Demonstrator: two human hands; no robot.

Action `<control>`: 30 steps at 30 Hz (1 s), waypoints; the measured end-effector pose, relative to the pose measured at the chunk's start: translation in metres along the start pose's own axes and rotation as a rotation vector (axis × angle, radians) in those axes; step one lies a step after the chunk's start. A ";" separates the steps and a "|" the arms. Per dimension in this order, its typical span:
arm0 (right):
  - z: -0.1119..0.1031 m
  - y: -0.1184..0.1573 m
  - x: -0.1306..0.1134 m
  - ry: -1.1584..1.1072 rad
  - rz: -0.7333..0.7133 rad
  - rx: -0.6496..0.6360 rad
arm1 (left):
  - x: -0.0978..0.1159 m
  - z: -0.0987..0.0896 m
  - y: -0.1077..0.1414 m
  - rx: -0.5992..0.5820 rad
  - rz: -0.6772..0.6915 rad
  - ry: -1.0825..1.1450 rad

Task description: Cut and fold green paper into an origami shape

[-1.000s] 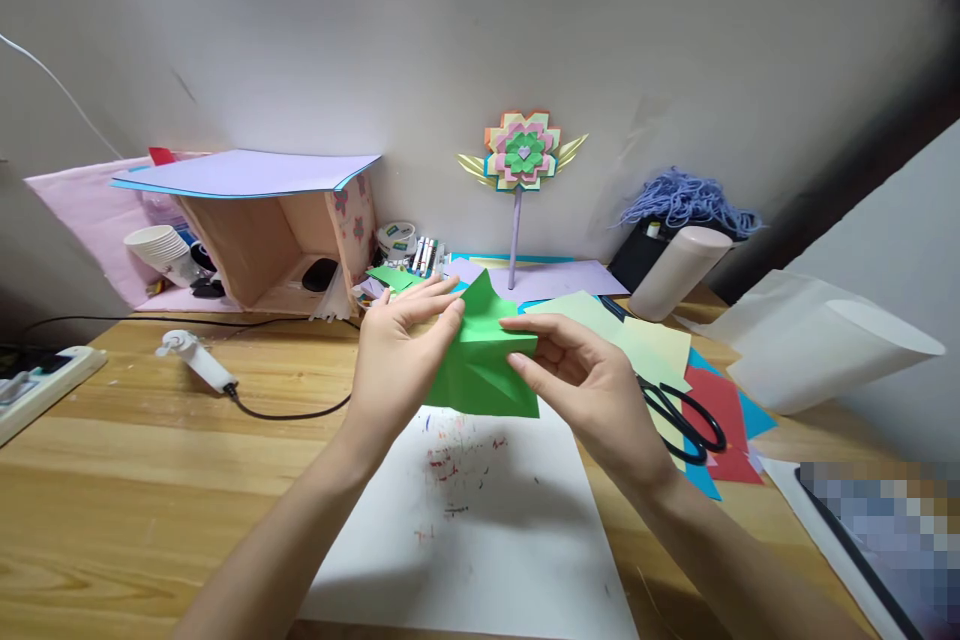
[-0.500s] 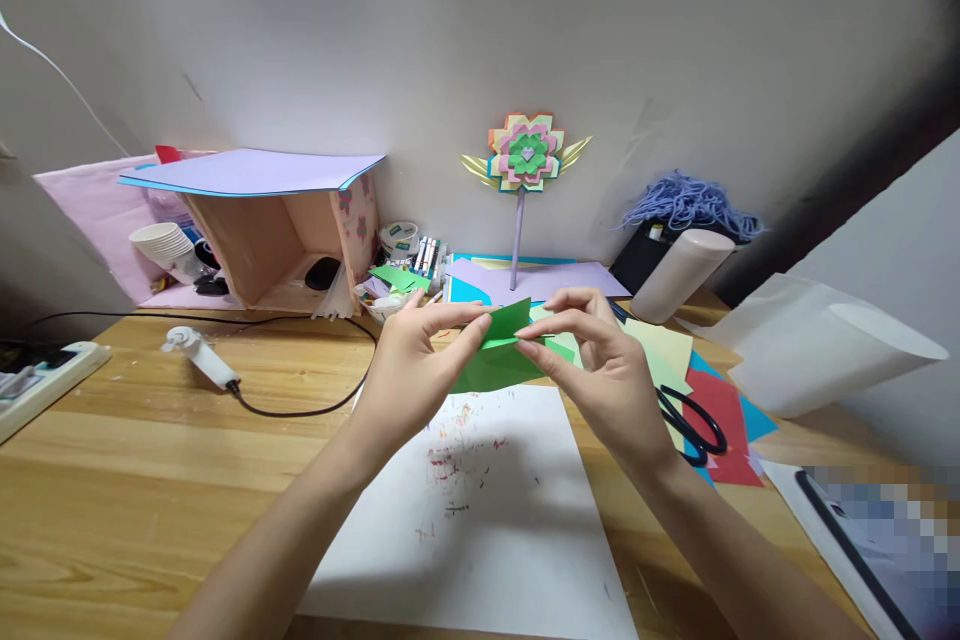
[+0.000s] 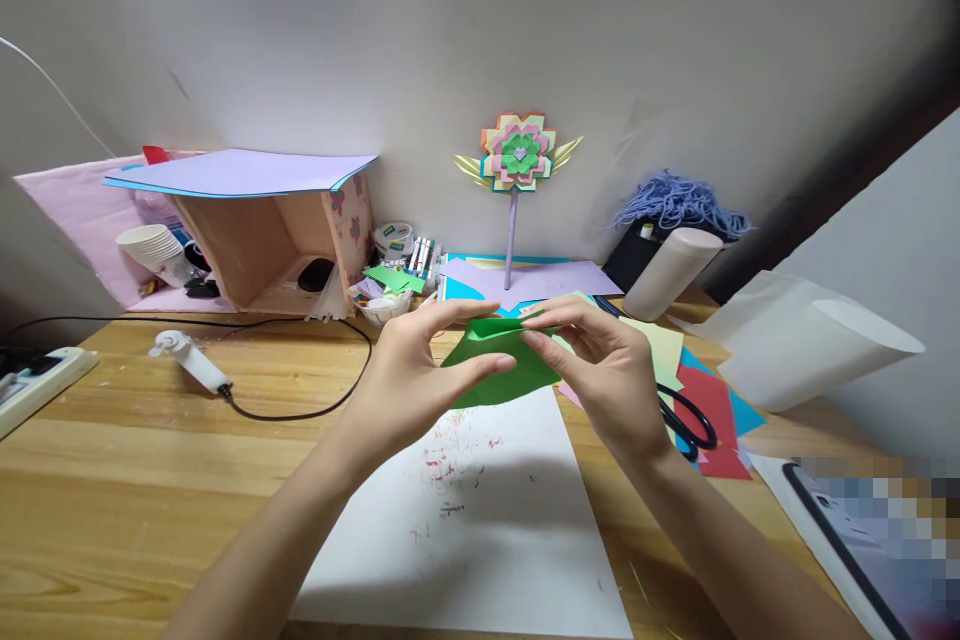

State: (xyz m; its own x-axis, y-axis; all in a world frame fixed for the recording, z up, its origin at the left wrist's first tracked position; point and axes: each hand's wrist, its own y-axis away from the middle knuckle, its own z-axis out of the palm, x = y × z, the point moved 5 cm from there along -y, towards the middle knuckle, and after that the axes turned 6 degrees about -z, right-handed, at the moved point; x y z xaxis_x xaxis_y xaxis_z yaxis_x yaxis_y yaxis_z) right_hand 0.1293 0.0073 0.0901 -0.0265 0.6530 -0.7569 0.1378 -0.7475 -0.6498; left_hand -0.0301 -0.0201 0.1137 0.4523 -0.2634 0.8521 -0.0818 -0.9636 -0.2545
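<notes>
A folded sheet of green paper (image 3: pixel 506 375) is held up in front of me, above a white sheet (image 3: pixel 480 540) marked with coloured smudges. My left hand (image 3: pixel 427 355) grips its left side, thumb stretched across the near face and fingers behind. At the upper right edge, my right hand (image 3: pixel 600 360) pinches the paper between thumb and fingers. Along the top, a folded layer leaves a narrow gap. The fingers behind the paper are partly hidden.
A paper flower (image 3: pixel 519 155) stands on its stem at the back. Black-handled scissors (image 3: pixel 686 420) lie on coloured sheets at right. A cardboard box (image 3: pixel 277 240) stands back left; a white fan-like gadget (image 3: pixel 191 360) with a black cable lies before it. At right lies a white paper roll (image 3: pixel 832 360).
The upright green flap has come down toward the near part of the paper. My left thumb has moved right across its face. The whole view has shifted slightly.
</notes>
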 end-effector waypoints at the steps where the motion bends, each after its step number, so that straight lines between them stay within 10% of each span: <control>1: 0.000 0.000 -0.001 0.001 -0.003 -0.004 | 0.001 0.000 0.000 0.015 0.013 0.004; 11: -0.004 -0.003 -0.008 0.134 -0.045 -0.097 | 0.009 0.001 0.003 0.056 0.089 -0.017; 18: -0.018 -0.005 -0.013 0.174 -0.151 0.083 | -0.012 -0.012 -0.005 0.088 -0.072 -0.001; 22: -0.026 -0.005 -0.013 0.154 -0.224 0.243 | -0.044 -0.018 -0.012 -0.096 -0.360 0.058; 30: -0.033 0.016 0.009 0.086 -0.018 0.158 | -0.051 0.016 -0.022 -0.344 -0.421 0.459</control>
State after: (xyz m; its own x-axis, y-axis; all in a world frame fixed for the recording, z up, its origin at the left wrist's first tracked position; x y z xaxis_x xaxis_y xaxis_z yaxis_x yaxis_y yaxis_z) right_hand 0.1643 0.0050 0.0755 0.0578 0.6690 -0.7410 -0.0192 -0.7413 -0.6709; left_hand -0.0374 0.0155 0.0686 0.0938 0.2146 0.9722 -0.2923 -0.9275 0.2329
